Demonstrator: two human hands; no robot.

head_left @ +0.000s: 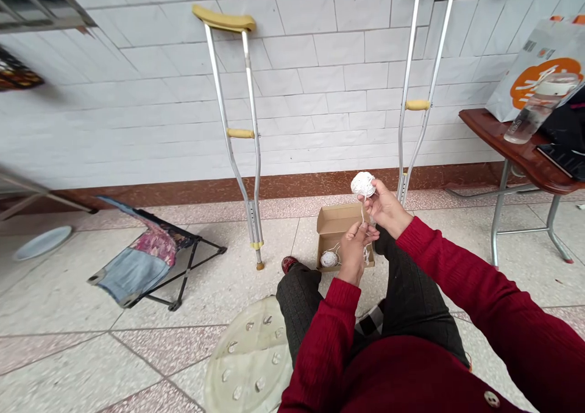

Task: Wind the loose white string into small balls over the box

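A white ball of yarn [363,184] is held up by the fingers of my right hand [385,206], above the open cardboard box. A strand runs down from the ball to my left hand [354,247], whose fingers are pinched on it just below and to the left. The brown cardboard box [340,219] sits on the floor between my feet, its lid raised toward the wall. Inside lies a second white yarn ball [328,259] with loose strands around it. My left forearm and hand cover part of the box.
Two crutches [241,134] [417,105] lean on the tiled wall. A folding stool [137,267] stands left, a round pale mat [251,364] nearer me. At right, a brown table [525,157] bears a bottle [539,111] and a bag [530,66].
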